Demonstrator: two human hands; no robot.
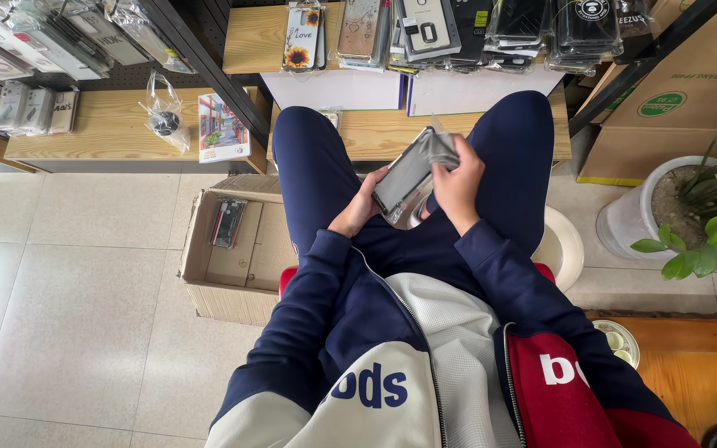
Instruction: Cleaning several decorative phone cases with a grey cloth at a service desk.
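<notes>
While gripped by left hand (358,207) underneath, right hand (456,184) pinching top: case (408,172) probably light, slippery in wrap; best held by edges.

Bright, even daylight fills the scene, leaving only soft shadows beside the cardboard box (234,265) on the pale floor (68,290). Glare glints off plastic wrappers; wide-angle distortion bends the edges, focus sharp.

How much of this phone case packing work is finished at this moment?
Done: one packaged case lies in the cardboard box on the floor. In hand: the left hand and right hand hold a grey phone case in clear wrap. Left: many cases remain on the shelf.
</notes>
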